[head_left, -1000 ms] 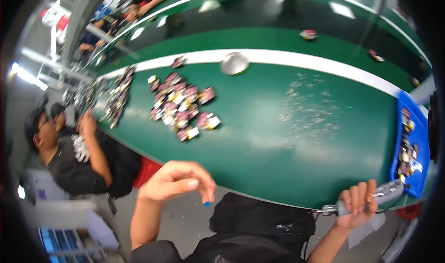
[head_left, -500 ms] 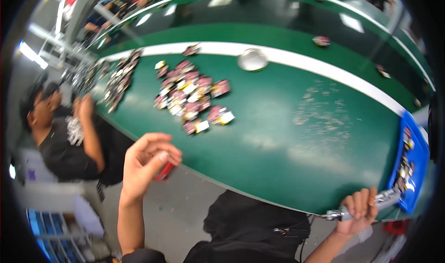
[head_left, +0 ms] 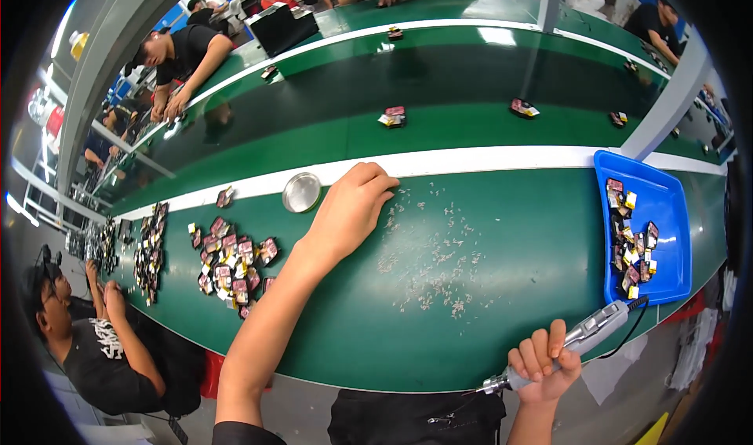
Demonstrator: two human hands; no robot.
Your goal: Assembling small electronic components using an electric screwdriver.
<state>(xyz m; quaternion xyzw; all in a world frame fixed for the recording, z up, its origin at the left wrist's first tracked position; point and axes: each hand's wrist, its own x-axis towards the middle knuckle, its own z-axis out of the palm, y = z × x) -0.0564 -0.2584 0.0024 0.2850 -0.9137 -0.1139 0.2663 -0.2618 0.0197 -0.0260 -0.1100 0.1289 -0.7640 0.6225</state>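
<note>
My left hand (head_left: pixel 353 213) reaches far across the green table, its fingers bent and pinched together at the far left edge of a scatter of tiny pale pieces (head_left: pixel 443 264) that look like screws. What its fingertips hold, if anything, is too small to make out. At the front edge of the table, my right hand (head_left: pixel 545 362) wraps round a grey electric screwdriver (head_left: pixel 596 329). Its tip points left toward my lap, and a black cord leaves its rear end. Left of my left forearm lies a pile of small black and pink units (head_left: pixel 227 264) with white and yellow labels.
A round metal dish (head_left: pixel 302 192) sits by the white rail (head_left: pixel 486 160). On the right stands a blue tray (head_left: pixel 673 245) holding several similar units. Beyond the rail, more units lie on a conveyor belt (head_left: pixel 314 123). A co-worker (head_left: pixel 98 343) sits close at left.
The view has turned and sharpened. My left hand has moved from above the table's front edge out to the scattered pieces, its fingers closing. My right hand keeps hold of the screwdriver.
</note>
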